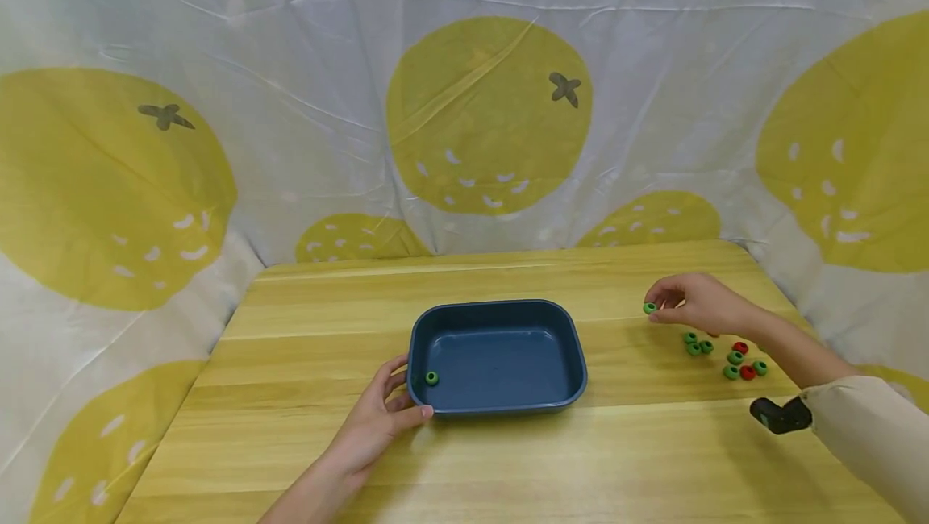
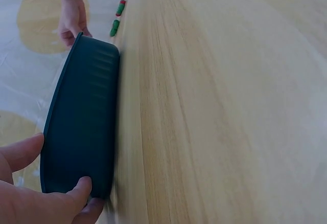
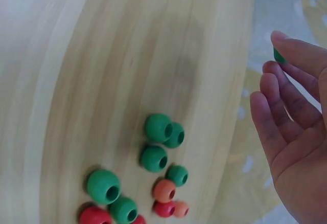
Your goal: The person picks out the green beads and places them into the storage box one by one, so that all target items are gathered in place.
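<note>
A dark blue tray (image 1: 501, 409) stands on the table, with one green bead (image 1: 432, 378) inside near its left end. My left hand (image 1: 373, 419) holds the tray's left end, thumb at the near corner and fingers along the side. In the left wrist view the hand (image 2: 46, 198) grips the tray's outer wall (image 2: 79, 111). Up off the table, to the right of the tray, my right hand (image 1: 693, 302) pinches a green bead (image 1: 649, 309) between thumb and forefinger. The right wrist view shows that held bead (image 3: 279, 56) mostly hidden by the fingertips.
Several loose green beads (image 1: 694, 349) and red beads (image 1: 747, 372) lie on the table (image 1: 639, 443) below the right forearm. Orange beads (image 3: 164, 190) show among them in the right wrist view. A lemon-patterned cloth (image 1: 305, 129) hangs behind the table.
</note>
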Action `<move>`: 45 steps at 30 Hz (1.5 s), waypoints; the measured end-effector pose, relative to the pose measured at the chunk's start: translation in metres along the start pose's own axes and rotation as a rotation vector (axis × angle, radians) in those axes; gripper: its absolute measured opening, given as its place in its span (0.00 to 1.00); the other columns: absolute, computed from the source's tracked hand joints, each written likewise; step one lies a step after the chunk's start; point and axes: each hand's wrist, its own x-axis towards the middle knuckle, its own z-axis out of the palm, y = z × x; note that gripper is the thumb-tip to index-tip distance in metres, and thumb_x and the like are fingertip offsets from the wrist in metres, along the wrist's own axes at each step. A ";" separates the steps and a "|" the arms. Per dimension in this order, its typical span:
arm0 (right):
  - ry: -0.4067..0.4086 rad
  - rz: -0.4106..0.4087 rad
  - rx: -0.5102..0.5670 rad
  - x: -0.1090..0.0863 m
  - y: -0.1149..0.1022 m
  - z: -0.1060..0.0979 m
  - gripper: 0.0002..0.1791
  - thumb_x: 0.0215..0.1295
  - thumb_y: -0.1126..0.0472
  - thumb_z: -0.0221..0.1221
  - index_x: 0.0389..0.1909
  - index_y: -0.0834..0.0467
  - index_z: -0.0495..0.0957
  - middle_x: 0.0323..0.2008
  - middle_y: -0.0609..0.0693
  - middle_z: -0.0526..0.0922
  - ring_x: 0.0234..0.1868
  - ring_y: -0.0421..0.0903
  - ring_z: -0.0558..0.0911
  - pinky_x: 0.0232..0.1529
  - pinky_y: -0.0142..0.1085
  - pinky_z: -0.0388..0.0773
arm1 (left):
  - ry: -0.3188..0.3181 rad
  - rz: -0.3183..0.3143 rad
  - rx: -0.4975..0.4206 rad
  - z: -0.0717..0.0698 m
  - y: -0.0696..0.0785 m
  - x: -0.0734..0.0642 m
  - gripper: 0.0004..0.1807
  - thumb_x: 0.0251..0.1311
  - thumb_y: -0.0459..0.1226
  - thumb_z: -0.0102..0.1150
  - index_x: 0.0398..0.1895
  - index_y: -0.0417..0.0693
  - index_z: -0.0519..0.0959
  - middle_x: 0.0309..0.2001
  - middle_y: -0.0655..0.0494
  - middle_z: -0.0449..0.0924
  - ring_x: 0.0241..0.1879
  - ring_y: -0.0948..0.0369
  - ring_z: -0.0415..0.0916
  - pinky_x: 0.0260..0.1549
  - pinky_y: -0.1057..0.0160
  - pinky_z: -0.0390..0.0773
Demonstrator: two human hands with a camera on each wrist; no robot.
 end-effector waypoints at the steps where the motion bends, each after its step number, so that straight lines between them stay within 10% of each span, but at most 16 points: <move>1: -0.003 -0.006 -0.007 0.003 -0.002 0.001 0.09 0.68 0.58 0.69 0.45 0.57 0.85 0.35 0.41 0.85 0.37 0.41 0.83 0.38 0.37 0.81 | 0.001 0.000 0.001 0.000 0.000 0.000 0.49 0.56 0.25 0.73 0.79 0.45 0.57 0.71 0.38 0.65 0.68 0.41 0.69 0.55 0.55 0.77; 45: -0.149 -0.252 0.010 0.089 -0.076 0.023 0.09 0.67 0.59 0.70 0.46 0.55 0.86 0.38 0.41 0.85 0.39 0.41 0.84 0.45 0.41 0.84 | -0.005 0.000 -0.008 0.001 -0.001 0.000 0.48 0.56 0.25 0.72 0.79 0.47 0.58 0.71 0.39 0.64 0.66 0.43 0.71 0.55 0.54 0.76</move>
